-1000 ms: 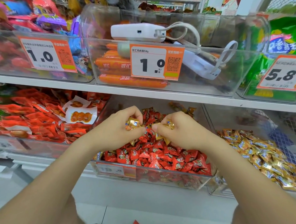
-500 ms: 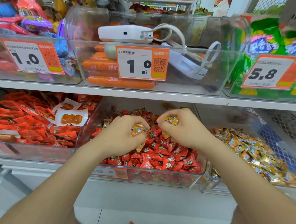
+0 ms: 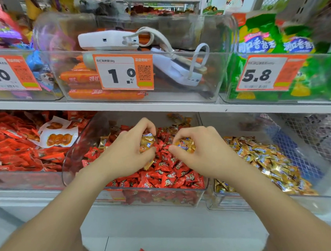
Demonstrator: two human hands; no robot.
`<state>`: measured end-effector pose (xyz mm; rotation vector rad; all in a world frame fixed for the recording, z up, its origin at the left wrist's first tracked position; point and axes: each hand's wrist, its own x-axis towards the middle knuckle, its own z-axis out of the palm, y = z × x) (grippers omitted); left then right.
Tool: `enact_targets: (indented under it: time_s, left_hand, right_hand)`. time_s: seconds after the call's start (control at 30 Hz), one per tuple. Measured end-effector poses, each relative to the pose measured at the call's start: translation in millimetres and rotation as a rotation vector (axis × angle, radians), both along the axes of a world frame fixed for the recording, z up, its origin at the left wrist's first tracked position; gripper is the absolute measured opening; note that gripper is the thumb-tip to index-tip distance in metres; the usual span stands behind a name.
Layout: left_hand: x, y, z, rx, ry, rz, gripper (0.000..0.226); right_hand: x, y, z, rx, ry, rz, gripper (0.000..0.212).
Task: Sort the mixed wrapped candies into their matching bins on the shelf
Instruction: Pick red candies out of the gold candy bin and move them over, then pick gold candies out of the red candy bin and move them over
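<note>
Over the red bin, left hand and right hand each clutch gold candies; advise unloading just right of it.

The bin is clear, smooth plastic. The red candies in it and the gold candies right of it have shiny wrappers. The price tag above it looks like matt paper.

Centre: red candies, dark printed motif. Lower right: gold candies, blue-white marks. Upper centre: price tag orange, white panel, black digits; orange sausages. Upper right: green snack bags. White shelf.
</note>
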<state>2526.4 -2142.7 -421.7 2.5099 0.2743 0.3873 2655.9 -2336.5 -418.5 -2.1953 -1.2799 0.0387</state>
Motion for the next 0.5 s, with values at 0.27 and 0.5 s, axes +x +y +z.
enact_targets:
  time_s: [0.27, 0.5]
  left_hand:
    - [13.6, -31.2, -1.5, 0.033, -0.098, 0.081, 0.034]
    - [17.5, -81.8, 11.4, -0.176, -0.230, 0.074, 0.024]
  right_hand:
    - [10.7, -26.9, 12.8, 0.101, 0.074, -0.144, 0.020]
    - [52.6, -80.8, 0.8, 0.089, 0.160, -0.435, 0.019]
